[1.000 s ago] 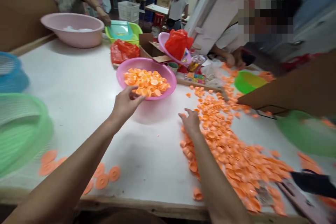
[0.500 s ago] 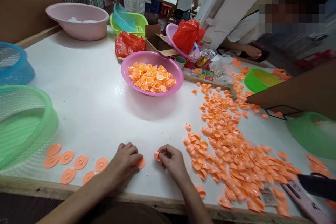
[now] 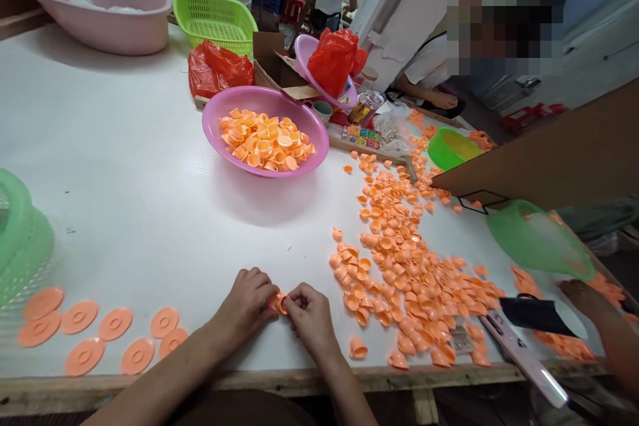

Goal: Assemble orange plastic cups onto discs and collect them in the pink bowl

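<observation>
My left hand (image 3: 248, 301) and my right hand (image 3: 310, 317) meet over the table near its front edge. Between their fingertips is a small orange plastic toy cup (image 3: 278, 303). The left fingers are closed on one side of the orange plastic, the right thumb and fingers pinch the other. Fingers cover most of it, so I cannot tell whether a second piece is there. Right of my hands spreads a heap of orange toy cups (image 3: 409, 266). To the left lie several flat orange saucer-like discs (image 3: 116, 324) with raised rings. A pink bowl (image 3: 212, 121) of orange cups stands ahead.
A green mesh basket (image 3: 34, 253) stands at the left edge, a large pink basin (image 3: 124, 33) at the back left. Red bags (image 3: 219, 72) and a cardboard box (image 3: 267, 53) sit behind the bowl. At right are a phone-like pink bar (image 3: 529, 359) and another person's hand (image 3: 582, 299).
My right hand has brought its orange cup left to my left hand, and their fingertips now meet. The view has swung right; another person's hand appears at far right.
</observation>
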Demonstrator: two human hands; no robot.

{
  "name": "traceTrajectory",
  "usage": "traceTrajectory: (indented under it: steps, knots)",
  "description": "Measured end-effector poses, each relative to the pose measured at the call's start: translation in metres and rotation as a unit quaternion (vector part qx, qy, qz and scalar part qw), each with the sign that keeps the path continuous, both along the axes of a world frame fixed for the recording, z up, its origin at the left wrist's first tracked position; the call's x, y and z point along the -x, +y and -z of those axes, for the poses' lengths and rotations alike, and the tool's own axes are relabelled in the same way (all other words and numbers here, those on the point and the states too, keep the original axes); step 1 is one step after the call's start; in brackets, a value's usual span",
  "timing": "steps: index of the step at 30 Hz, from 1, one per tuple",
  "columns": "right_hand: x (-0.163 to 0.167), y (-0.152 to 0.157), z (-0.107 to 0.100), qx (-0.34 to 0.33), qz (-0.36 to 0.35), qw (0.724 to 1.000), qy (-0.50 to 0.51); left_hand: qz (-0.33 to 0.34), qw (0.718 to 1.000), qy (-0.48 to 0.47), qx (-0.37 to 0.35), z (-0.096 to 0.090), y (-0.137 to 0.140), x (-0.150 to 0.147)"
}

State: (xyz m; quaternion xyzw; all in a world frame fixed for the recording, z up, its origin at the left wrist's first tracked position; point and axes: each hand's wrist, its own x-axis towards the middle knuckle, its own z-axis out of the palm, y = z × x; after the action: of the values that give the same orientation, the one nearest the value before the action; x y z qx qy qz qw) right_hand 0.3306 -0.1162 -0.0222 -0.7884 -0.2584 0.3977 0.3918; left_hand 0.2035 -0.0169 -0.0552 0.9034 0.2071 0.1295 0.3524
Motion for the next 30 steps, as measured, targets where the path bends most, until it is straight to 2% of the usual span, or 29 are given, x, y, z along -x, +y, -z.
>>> traceTrajectory:
  steps: [3,5,8,11,14,20,24,27,28,30]
  knots:
    - [0.004,-0.001,0.001,-0.032,-0.034,0.996,-0.080,-0.004,1.000,0.010,-0.004,-0.003,0.001,0.000]
    - [0.007,0.000,0.002,-0.042,-0.054,0.991,-0.119,0.003,1.000,0.020,0.018,-0.009,0.004,0.001]
    - [0.008,0.001,0.002,-0.040,-0.063,0.990,-0.116,0.007,0.994,0.021,0.110,-0.021,0.008,0.002]
    - [0.006,0.000,0.003,-0.037,-0.065,0.991,-0.113,-0.053,0.982,0.043,0.175,-0.030,0.008,-0.002]
    - [0.007,0.000,0.003,-0.029,-0.069,0.991,-0.110,-0.096,0.981,0.080,0.150,-0.030,0.005,-0.006]
    - [0.013,0.005,0.010,-0.047,-0.056,0.987,-0.140,-0.061,0.991,0.049,0.109,-0.015,0.006,-0.008]
    - [0.015,0.001,0.013,-0.074,-0.023,0.992,-0.103,-0.067,0.994,0.026,0.086,-0.018,0.000,-0.009]
    - [0.000,0.007,0.005,-0.036,-0.041,0.998,-0.008,-0.066,0.995,-0.043,0.060,-0.028,0.011,0.023]
    - [-0.010,0.015,-0.002,-0.034,-0.042,0.998,0.024,-0.073,0.996,-0.053,0.027,-0.033,0.017,0.044]
    - [-0.033,0.040,-0.024,-0.081,-0.049,0.995,0.042,-0.099,0.993,-0.021,-0.062,-0.042,0.030,0.102]
